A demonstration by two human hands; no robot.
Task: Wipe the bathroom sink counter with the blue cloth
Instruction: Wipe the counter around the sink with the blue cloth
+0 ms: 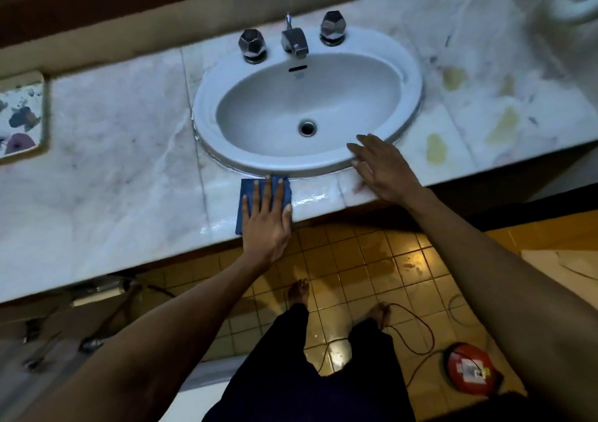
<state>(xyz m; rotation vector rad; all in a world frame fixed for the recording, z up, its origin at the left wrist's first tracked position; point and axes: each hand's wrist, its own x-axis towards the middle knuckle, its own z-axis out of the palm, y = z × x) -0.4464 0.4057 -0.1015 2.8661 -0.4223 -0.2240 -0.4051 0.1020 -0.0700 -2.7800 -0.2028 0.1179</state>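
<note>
A folded blue cloth (246,195) lies flat on the white marble counter (113,176), on the narrow front strip just below the oval white sink (210,114). My left hand (267,221) presses down on the cloth with fingers spread, covering most of it. My right hand (383,171) rests palm down on the counter's front edge to the right, fingertips touching the sink rim, holding nothing. A wet shine shows on the marble between the two hands.
A chrome faucet (293,41) with two faceted knobs stands behind the basin. Yellowish stains (437,150) mark the counter on the right. A flowered tile (19,121) sits at the left. Below are yellow floor tiles, my bare feet, a cable and a red round object (470,373).
</note>
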